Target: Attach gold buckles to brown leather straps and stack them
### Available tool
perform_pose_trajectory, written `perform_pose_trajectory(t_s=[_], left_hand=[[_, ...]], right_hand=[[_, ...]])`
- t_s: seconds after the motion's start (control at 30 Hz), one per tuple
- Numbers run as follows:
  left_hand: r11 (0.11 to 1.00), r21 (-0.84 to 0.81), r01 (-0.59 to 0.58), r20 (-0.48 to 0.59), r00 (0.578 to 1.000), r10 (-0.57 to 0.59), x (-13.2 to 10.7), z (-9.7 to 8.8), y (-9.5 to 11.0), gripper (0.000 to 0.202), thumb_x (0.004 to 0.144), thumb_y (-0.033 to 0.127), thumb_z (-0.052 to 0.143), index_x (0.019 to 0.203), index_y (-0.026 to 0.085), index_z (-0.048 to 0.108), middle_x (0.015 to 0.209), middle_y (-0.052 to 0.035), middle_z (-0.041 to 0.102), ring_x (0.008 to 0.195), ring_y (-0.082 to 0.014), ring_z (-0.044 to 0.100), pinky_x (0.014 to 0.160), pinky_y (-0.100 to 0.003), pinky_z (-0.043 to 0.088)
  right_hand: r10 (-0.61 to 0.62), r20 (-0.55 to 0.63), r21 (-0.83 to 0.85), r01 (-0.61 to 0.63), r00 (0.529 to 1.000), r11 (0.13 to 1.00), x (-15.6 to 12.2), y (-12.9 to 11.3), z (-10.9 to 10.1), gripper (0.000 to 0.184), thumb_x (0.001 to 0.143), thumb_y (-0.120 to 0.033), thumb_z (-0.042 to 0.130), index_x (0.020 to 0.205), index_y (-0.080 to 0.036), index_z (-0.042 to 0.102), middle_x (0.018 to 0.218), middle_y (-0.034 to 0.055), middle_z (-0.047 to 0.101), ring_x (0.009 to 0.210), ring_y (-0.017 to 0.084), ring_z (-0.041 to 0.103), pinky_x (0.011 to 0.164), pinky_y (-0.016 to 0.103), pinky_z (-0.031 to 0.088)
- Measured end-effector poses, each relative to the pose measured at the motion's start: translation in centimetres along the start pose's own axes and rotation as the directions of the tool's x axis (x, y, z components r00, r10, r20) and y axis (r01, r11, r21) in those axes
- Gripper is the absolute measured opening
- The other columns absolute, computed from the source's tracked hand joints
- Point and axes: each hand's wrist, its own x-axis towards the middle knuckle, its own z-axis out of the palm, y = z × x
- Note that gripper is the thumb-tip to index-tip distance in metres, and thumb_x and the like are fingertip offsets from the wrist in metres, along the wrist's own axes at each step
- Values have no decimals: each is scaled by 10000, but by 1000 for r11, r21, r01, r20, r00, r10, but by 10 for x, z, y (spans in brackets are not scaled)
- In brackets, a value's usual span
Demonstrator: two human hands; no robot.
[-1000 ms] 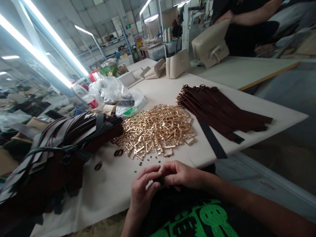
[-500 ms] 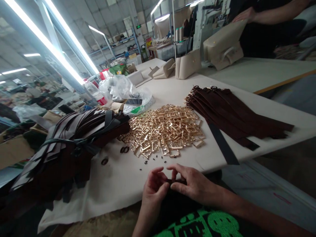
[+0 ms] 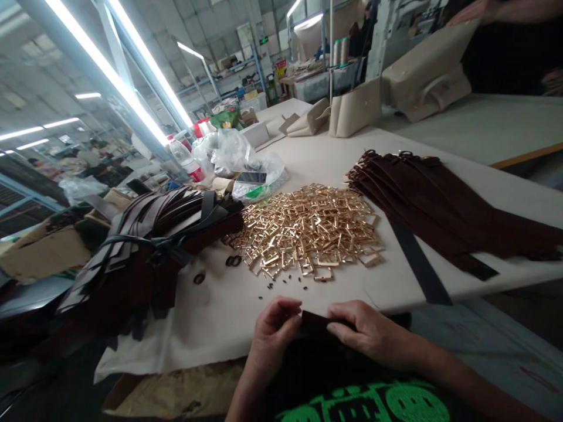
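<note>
A dark brown leather strap (image 3: 314,319) spans the gap between my two hands, close to my body at the table's front edge. My right hand (image 3: 372,329) pinches it between thumb and fingers. The fingers of my left hand (image 3: 275,328) are curled at the strap's left end; whatever lies inside them is hidden. Just beyond is a heap of gold-coloured rectangular buckles (image 3: 308,231). A few tiny dark pieces (image 3: 284,281) lie between the heap and my hands.
Brown straps with metal fittings (image 3: 448,205) are spread at right. A tied bundle of dark strips (image 3: 149,228) lies at left, near small dark rings (image 3: 199,279). Behind the heap are a phone (image 3: 251,177), plastic bags and a bottle (image 3: 187,158). A co-worker handles a beige bag (image 3: 428,70).
My right hand has moved right, away from my left, and more of the strap shows between them. The camera view has turned slightly left.
</note>
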Motion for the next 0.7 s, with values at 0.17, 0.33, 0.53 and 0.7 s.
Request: perform_pose_trajectory(t_s=[0.17, 0.33, 0.53, 0.7], left_hand=[[977, 209, -45, -201, 976, 87, 28, -39, -1, 230, 772, 390, 722, 882, 187, 711, 774, -26, 663, 733, -165, 606, 697, -271, 491], [815, 579, -37, -333, 901, 278, 62, -98, 2, 250, 796, 407, 621, 875, 180, 691, 800, -35, 654, 724, -176, 600, 670, -274, 474], [684, 728, -36, -220, 933, 284, 86, -108, 18, 197, 762, 391, 662, 792, 203, 714, 828, -30, 641, 696, -174, 582, 686, -292, 462], [371, 927, -47, -36, 976, 213, 96, -90, 19, 132, 774, 333, 678, 775, 209, 723, 795, -24, 611, 707, -179, 591, 675, -293, 430]], right_hand=[[70, -248, 172, -27, 966, 985, 11, 22, -8, 324, 902, -489, 527, 799, -181, 551, 635, -39, 462, 503, 111, 483, 459, 211, 393], [89, -297, 236, -17, 951, 971, 15, 37, -12, 376, 854, -552, 598, 798, -181, 572, 630, -40, 460, 512, 115, 465, 461, 219, 396], [58, -304, 194, 2, 951, 981, 12, 33, -9, 317, 860, -489, 607, 784, -182, 583, 604, -36, 495, 515, 127, 489, 479, 228, 372], [29, -329, 138, 18, 944, 990, 12, 32, -9, 301, 880, -464, 578, 769, -184, 579, 608, -33, 502, 525, 130, 496, 490, 233, 376]])
